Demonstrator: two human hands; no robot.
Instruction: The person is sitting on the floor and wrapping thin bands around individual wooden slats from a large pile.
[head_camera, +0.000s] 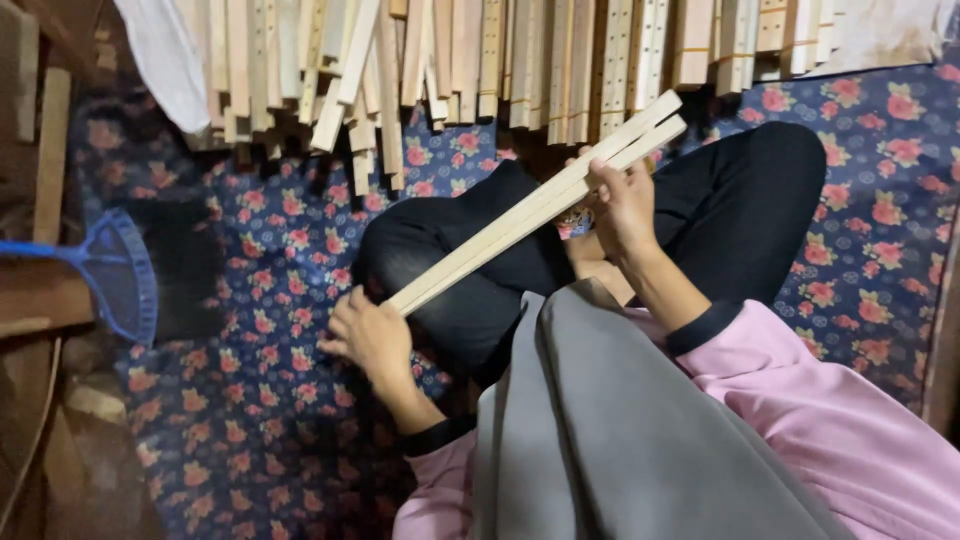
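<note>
Two pale wooden slats (535, 205) lie together slantwise across the person's black-trousered knees. The left hand (368, 335) grips their lower end; the right hand (622, 205) clasps them near the upper end. Behind lies a pile of wooden slats (480, 60) on the flowered floor mat (270, 400).

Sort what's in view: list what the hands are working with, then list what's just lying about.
In hand:
- wooden slats, a pair held together
- left hand, at their lower end
- right hand, gripping near the upper end

Lying about:
- stack of wooden slats
- blue swatter
- floral mat
- white cloth
</note>
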